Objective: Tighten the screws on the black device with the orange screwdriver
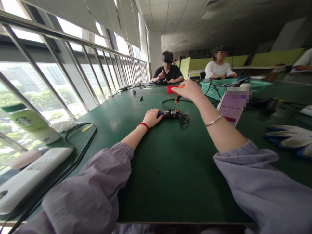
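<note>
My left hand (152, 117) is closed on one end of a small dark device with wires (173, 114) that lies on the green table (156, 169). My right hand (190, 90) is closed around the orange handle of a screwdriver (177, 98), held upright with its tip down on the device. A black cable (183, 119) loops around the device. Both arms wear loose lilac sleeves; a red band is on the left wrist and a silver bangle on the right.
A phone showing a timer (232, 107) leans right of my right arm, by a teal basket (216, 87) and a red box (171, 89). Gloves (290, 138) lie far right. A bottle (31, 125) and white power strip (26, 177) sit left. Two people work at the far end.
</note>
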`<state>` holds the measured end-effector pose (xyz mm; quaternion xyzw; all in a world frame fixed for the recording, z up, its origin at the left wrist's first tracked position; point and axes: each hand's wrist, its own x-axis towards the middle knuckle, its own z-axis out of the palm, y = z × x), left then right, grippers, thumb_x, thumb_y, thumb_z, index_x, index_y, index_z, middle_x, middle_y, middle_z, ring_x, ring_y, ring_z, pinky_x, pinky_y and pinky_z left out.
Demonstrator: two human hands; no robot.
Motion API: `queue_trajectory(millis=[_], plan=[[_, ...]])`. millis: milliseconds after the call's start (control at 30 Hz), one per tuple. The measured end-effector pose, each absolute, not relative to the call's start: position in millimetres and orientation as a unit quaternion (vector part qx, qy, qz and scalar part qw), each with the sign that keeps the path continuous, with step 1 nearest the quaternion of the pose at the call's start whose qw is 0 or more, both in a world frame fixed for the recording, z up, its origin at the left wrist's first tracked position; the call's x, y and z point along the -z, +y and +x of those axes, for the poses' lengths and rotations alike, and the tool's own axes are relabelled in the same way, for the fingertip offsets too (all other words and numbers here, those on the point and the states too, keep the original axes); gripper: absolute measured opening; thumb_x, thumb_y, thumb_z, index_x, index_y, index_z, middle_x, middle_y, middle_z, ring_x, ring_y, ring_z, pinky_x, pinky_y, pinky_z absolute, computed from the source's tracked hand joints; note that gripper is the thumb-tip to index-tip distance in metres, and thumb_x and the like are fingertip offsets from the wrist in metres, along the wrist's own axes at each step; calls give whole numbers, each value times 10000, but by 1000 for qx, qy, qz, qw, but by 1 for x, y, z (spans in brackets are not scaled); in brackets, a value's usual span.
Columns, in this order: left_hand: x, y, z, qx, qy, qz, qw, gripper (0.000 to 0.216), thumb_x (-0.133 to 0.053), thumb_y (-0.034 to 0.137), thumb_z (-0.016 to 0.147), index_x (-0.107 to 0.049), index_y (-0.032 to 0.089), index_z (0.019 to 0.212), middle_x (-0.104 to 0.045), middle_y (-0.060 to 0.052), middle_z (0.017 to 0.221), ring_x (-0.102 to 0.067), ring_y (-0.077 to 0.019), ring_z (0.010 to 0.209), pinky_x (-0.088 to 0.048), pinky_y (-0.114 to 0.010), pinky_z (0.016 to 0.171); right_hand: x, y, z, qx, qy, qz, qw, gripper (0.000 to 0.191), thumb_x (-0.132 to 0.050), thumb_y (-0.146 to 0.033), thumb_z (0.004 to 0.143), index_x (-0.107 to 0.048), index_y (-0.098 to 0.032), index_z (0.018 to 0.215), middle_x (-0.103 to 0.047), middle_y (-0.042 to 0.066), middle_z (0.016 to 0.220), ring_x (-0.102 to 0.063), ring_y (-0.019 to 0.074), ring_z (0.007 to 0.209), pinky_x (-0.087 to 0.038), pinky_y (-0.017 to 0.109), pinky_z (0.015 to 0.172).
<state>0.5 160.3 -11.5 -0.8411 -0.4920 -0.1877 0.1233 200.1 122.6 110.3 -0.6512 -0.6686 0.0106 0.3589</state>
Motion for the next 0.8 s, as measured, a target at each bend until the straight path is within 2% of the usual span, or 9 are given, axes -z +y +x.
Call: queue_trajectory(millis=[100, 200, 300, 400, 500, 600, 667, 733, 800], plan=[[11, 159, 1, 185, -494, -840, 128, 335, -410, 431, 898, -550, 175, 1063, -609, -100, 1070, -539, -258, 997, -388, -370, 864, -110, 120, 198, 24, -653, -656, 379, 393, -548, -490, 737, -622, -179, 966, -653, 138, 978, -605, 305, 916, -476, 438, 763], [11, 159, 0, 185, -492, -840, 133, 336, -410, 430, 897, -548, 178, 1070, -607, -98, 1070, -536, -257, 1000, -387, -370, 869, -109, 120, 200, 9, -659, -639, 396, 388, -598, -377, 696, -589, -216, 1048, -652, 100, 1011, -605, 278, 902, -484, 401, 732], [11, 159, 0, 185, -490, -841, 133, 334, -414, 427, 894, -545, 181, 1079, -602, -100, 1070, -533, -256, 1003, -384, -372, 873, -108, 120, 204, 0, -653, -643, 400, 310, -567, -437, 726, -627, -213, 932, -663, 103, 957, -613, 286, 866, -485, 402, 698], [11, 159, -1, 183, -491, -841, 132, 335, -412, 431, 893, -544, 183, 1077, -601, -99, 1069, -531, -257, 1003, -383, -374, 872, -108, 119, 207, 42, -640, -663, 385, 316, -500, -473, 782, -645, -193, 763, -667, 133, 858, -613, 313, 866, -474, 422, 699], [11, 158, -1, 180, -491, -842, 134, 338, -406, 430, 895, -541, 181, 1081, -600, -100, 1069, -531, -258, 1000, -384, -375, 872, -108, 119, 208, 39, -649, -656, 384, 255, -539, -409, 767, -648, -198, 859, -669, 121, 891, -622, 298, 849, -476, 408, 690], [11, 159, -1, 181, -489, -841, 141, 340, -403, 421, 897, -536, 178, 1094, -599, -103, 1073, -532, -257, 998, -384, -372, 871, -109, 118, 208, -14, -661, -645, 384, 362, -586, -402, 737, -600, -210, 1043, -669, 91, 904, -635, 248, 745, -486, 386, 670], [12, 160, -1, 180, -489, -841, 145, 342, -404, 418, 897, -536, 173, 1096, -601, -105, 1069, -534, -259, 991, -385, -373, 867, -109, 117, 208, -11, -656, -657, 371, 384, -557, -465, 759, -615, -186, 1016, -668, 105, 856, -635, 253, 733, -486, 401, 682], [11, 161, -1, 178, -489, -841, 147, 341, -405, 414, 896, -536, 172, 1098, -602, -107, 1067, -534, -262, 989, -387, -375, 864, -110, 116, 207, 33, -648, -672, 358, 399, -518, -511, 779, -649, -160, 917, -665, 135, 837, -632, 294, 809, -480, 429, 713], [11, 161, -1, 174, -490, -841, 148, 338, -404, 411, 898, -533, 174, 1100, -598, -107, 1076, -530, -261, 997, -385, -376, 870, -110, 115, 206, 71, -651, -669, 351, 367, -512, -483, 790, -662, -158, 867, -666, 148, 864, -620, 320, 881, -474, 443, 734]])
